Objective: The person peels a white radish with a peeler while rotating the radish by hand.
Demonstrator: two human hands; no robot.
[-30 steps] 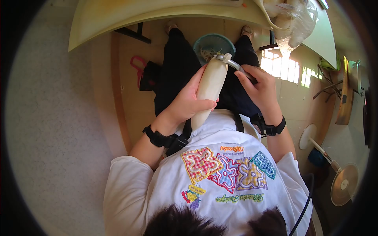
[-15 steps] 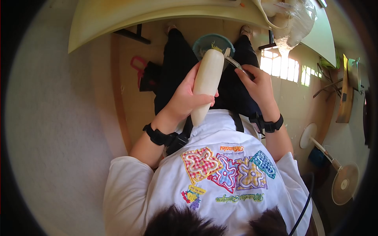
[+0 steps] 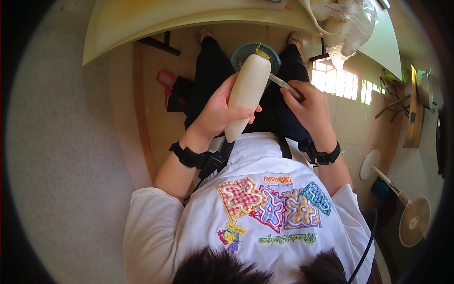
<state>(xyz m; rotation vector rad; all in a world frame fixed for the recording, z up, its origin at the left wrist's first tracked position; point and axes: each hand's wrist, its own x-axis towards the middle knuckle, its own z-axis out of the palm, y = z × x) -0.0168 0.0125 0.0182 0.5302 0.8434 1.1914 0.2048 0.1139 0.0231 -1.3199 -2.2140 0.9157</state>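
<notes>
My left hand [image 3: 218, 112] is wrapped round a long white radish [image 3: 250, 87]. The radish is tilted, with its leafy yellow-green stub [image 3: 261, 53] pointing away from me and its tapered end towards my shirt. In my right hand [image 3: 310, 105] is a peeler [image 3: 287, 87], gripped by its dark handle. Its metal end reaches the right side of the radish, and the tip is hidden behind it. Below the radish, between my legs, stands a blue-green basin [image 3: 239, 51], partly covered by the radish.
A pale table [image 3: 189, 14] spans the far side. On its right lies a clear plastic bag [image 3: 352, 28] with pale contents. A pink-handled dark object [image 3: 178, 94] is on the floor at left. A fan [image 3: 414, 222] and a folding rack [image 3: 395, 97] stand at right.
The radish has shifted slightly towards me and its leafy stub shows more. The peeler's handle has turned a little, and the pale strip by its tip is out of sight.
</notes>
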